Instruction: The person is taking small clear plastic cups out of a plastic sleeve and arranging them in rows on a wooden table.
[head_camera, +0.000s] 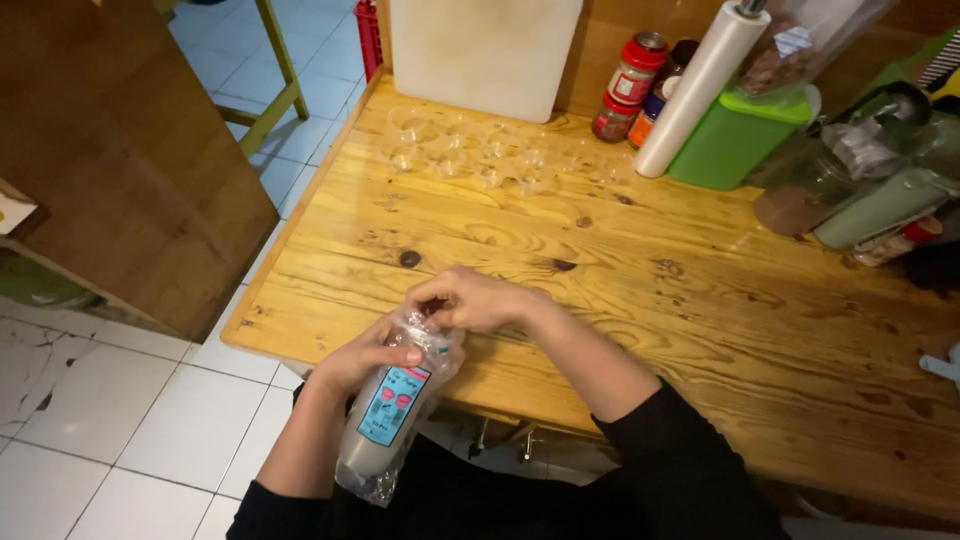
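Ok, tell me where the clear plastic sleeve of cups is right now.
Head view, lower left of centre: the clear plastic sleeve is at the wooden table's near edge, gripped by the left hand, the right hand at its top.

Black long sleeves, prob. pushed up; bare hands.

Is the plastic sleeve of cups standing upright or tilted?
Tilted: the plastic sleeve leans, top under the right hand, left hand gripping it.
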